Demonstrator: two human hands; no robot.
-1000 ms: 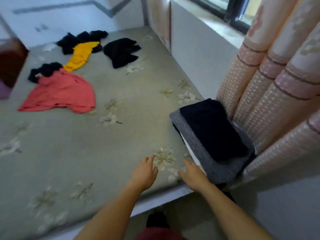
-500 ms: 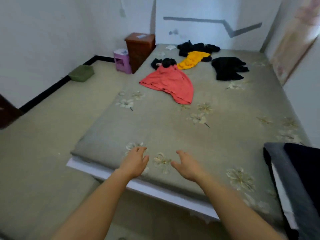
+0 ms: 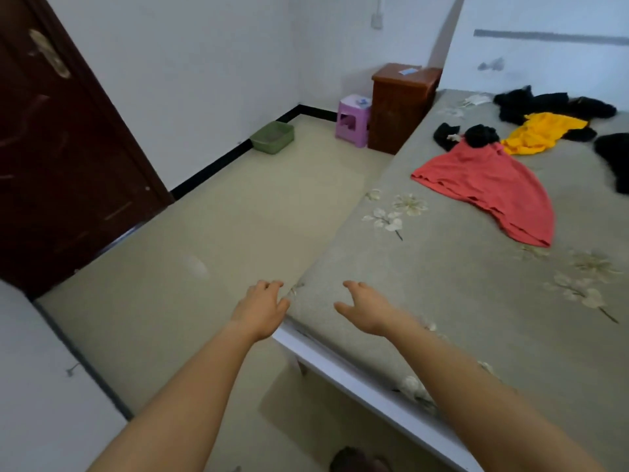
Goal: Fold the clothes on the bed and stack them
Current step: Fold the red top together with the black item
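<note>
Both hands (image 3: pixel 262 310) empty over flowery bed (image 3: pixel 459 301); crumpled red top (image 3: pixel 490 185).

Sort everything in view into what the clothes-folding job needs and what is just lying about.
Job: coral-red cloth garment, yellow cloth garment, black crumpled clothes, grey flowered bed.
Lying about: purple plastic stool, brown wooden cabinet, green plastic basin, dark brown door.

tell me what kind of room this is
Likely a bedroom: a bed with a flowered cover, a red garment lying unfolded on it, and a wooden cabinet beside it.
</note>
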